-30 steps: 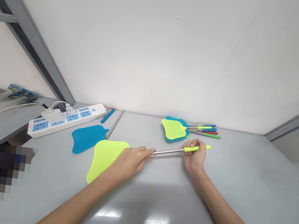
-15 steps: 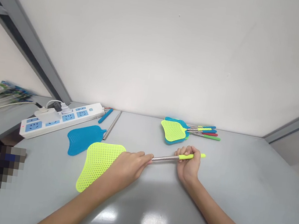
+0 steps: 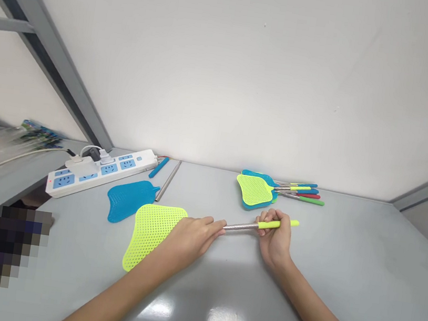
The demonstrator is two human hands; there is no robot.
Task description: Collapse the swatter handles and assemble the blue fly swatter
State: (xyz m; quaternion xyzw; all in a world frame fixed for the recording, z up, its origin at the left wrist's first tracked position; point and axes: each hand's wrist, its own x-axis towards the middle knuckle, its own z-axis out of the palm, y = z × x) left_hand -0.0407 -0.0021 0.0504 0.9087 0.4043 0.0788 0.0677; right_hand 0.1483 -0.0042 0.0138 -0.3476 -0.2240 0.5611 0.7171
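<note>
Clearly, left hand (image 3: pixel 195 235) and right hand (image 3: pixel 275 236) grip the yellow swatter (image 3: pixel 154 231). Beyond it lie assembled swatters (image 3: pixel 254 190) and an unattached handle (image 3: pixel 159 167).

2 bare arms (image 3: pixel 136 285) extend forward, the left hand (image 3: pixel 195 235) palm down, the right hand (image 3: pixel 275 239) palm up with fingers curled.

White pwr strip (image 3: pixel 96 178) w/ plugs (image 3: pixel 82 166) in; far L, prob. plastic-wrapped pkgs (image 3: pixel 40 134), blurry.
</note>
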